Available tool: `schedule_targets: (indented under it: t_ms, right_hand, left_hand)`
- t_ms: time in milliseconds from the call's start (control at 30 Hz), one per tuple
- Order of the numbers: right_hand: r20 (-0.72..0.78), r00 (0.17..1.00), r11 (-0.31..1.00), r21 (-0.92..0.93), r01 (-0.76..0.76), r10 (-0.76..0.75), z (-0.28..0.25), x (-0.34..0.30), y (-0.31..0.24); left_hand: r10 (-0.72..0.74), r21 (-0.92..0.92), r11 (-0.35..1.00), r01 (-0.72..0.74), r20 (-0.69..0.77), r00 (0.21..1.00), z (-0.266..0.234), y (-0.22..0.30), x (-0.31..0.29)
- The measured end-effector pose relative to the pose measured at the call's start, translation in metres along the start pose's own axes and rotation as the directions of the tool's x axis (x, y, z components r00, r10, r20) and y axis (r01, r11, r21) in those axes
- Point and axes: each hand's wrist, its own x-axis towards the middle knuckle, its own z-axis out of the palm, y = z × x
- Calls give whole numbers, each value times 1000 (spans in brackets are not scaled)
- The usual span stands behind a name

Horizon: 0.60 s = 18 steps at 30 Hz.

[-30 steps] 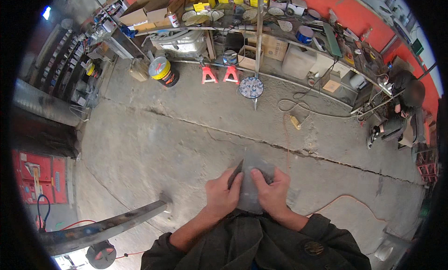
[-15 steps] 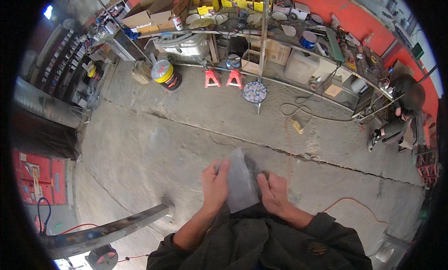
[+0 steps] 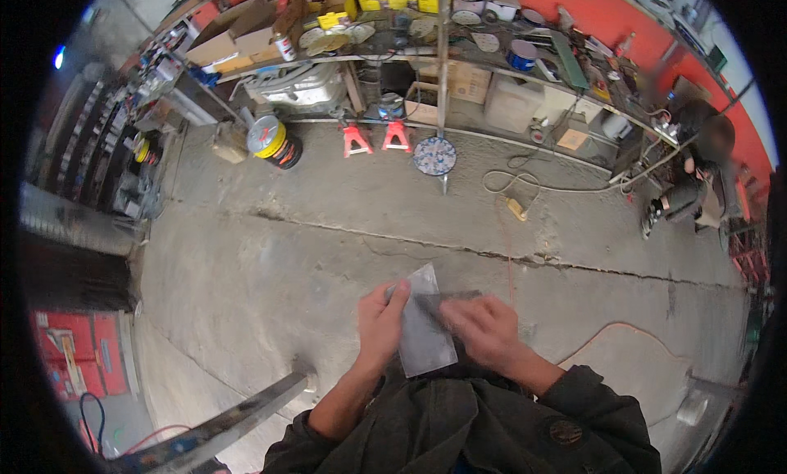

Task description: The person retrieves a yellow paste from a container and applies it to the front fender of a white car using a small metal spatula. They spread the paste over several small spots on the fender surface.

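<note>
My left hand (image 3: 380,322) grips a light grey, thin rectangular sheet (image 3: 427,341) by its left edge, thumb on top. In front of my torso, the sheet stands tilted above the floor. Across its right side lies a thin dark grey piece (image 3: 427,305), which my right hand (image 3: 489,330) holds with closed fingers, blurred by motion. The frames do not show whether the two pieces are joined.
Beyond a cracked concrete floor (image 3: 328,265) stands a cluttered workbench (image 3: 393,48). Before it are a bucket (image 3: 275,142), red jack stands (image 3: 356,138), a round-topped stool (image 3: 434,156) and a cable (image 3: 566,189). A metal beam (image 3: 229,421) juts in lower left. Someone sits far right (image 3: 684,195).
My right hand has moved slightly right, its fingers now over the dark piece, which has swung from upright to more level. My left hand keeps its grip. The view has shifted a little.
</note>
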Motion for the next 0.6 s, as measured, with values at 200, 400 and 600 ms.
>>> schedule_targets:
  t_ms: [200,400,600]
  right_hand:
    - [-75,942,945,47,-325,328,29,-29,82]
    - [368,555,666,-437,-605,746,97,-174,224]
    - [600,348,654,-421,-629,720,122,-249,305]
  left_hand:
    - [236,549,795,-257,110,965,-4,-14,46]
    - [-46,975,31,-220,221,974,-80,-212,89]
    - [-554,824,157,-545,530,642,-80,-375,72]
